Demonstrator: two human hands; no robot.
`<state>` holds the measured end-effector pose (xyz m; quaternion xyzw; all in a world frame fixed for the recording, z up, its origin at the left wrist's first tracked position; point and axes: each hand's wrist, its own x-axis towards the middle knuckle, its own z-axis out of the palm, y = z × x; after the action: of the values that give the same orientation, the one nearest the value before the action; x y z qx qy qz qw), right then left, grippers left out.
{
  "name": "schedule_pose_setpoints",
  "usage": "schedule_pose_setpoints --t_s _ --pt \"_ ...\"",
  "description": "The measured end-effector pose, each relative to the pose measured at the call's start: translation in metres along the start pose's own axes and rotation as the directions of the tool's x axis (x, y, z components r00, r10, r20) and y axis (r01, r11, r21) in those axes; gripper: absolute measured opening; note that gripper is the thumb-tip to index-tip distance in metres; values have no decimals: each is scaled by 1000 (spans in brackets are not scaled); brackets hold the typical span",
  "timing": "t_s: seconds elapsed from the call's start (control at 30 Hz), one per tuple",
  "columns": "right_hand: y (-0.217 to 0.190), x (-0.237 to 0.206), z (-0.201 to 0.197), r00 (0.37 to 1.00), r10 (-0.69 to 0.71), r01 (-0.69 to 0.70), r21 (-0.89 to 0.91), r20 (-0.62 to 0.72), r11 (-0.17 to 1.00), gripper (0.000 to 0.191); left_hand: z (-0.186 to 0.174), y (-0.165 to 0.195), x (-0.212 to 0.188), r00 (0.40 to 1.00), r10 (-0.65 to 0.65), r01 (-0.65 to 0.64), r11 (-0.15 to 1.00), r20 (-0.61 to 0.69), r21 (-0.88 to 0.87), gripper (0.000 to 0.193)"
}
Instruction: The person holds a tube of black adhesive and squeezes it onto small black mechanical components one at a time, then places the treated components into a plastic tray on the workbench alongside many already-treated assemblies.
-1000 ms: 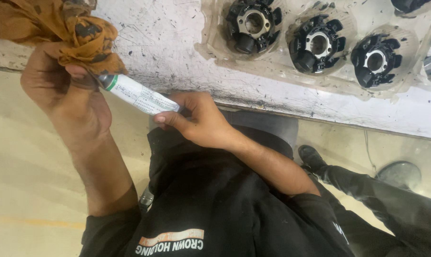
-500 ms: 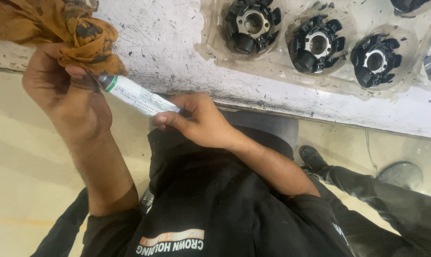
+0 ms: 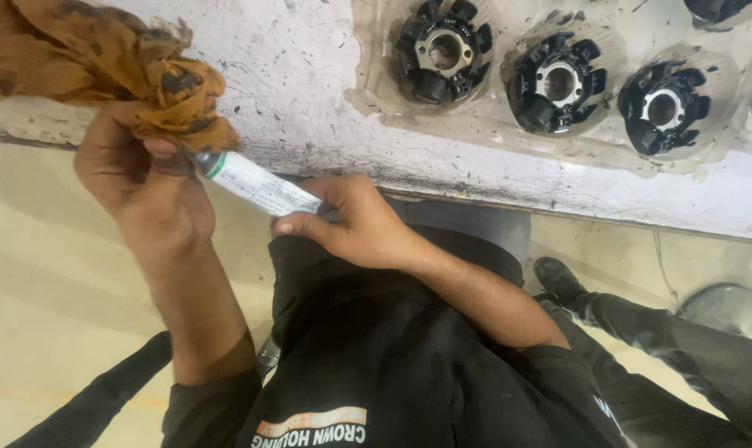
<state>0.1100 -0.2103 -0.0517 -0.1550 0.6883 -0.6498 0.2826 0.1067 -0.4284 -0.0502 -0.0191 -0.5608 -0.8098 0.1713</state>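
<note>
Spanning the top of the view from ten to three o'clock: white worktable (image 3: 310,91), speckled with black marks, its front edge running just above both hands. Underneath, pale floor (image 3: 44,282) showing at eight o'clock. Filling the bottom from six to four o'clock: black shirt (image 3: 409,357) with an orange stripe, and a dark trouser leg ending in a black shoe (image 3: 559,278) at four o'clock. Lying at eleven o'clock, draping off the table edge: stained orange rag (image 3: 102,50), bunched down onto the tube's tip and hiding the nozzle. Sitting at one o'clock in a clear moulded tray (image 3: 492,124): three black round parts with metal centres, the nearest one (image 3: 442,51) well apart from the hands, with further ones cut off at the right edge. Gripping the rag at nine o'clock: left hand (image 3: 139,187), fingers closed around the cloth over the tube's end. Pinching the crimped end at centre: right hand (image 3: 355,224), closed on it. Slanting between both hands, just below the table edge: small white tube (image 3: 256,184) with a green band.
</note>
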Motion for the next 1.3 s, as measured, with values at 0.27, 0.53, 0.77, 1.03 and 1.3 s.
schedule_pose_setpoints --t_s 0.27,0.53,0.77,1.03,1.3 --pt "0 0 2 997 6 -7 -11 -81 1000 21 3 -2 -1 1000 -11 11 1000 -3 -19 35" --pt "-3 -10 -9 965 -256 235 -258 -51 937 17 -5 1 1 1000 8 -7 999 15 -46 33" --pt "3 -16 -5 953 -259 209 -276 -156 938 16 -3 -5 -6 999 -35 35 994 9 -100 33" --pt "6 -11 -4 982 -55 44 -63 -179 997 23 -2 -9 -8 999 -32 30 994 -17 -103 27" --pt "7 -4 -8 996 90 -90 24 -22 996 23 2 -10 -9 1000 7 -8 1000 -2 -16 24"
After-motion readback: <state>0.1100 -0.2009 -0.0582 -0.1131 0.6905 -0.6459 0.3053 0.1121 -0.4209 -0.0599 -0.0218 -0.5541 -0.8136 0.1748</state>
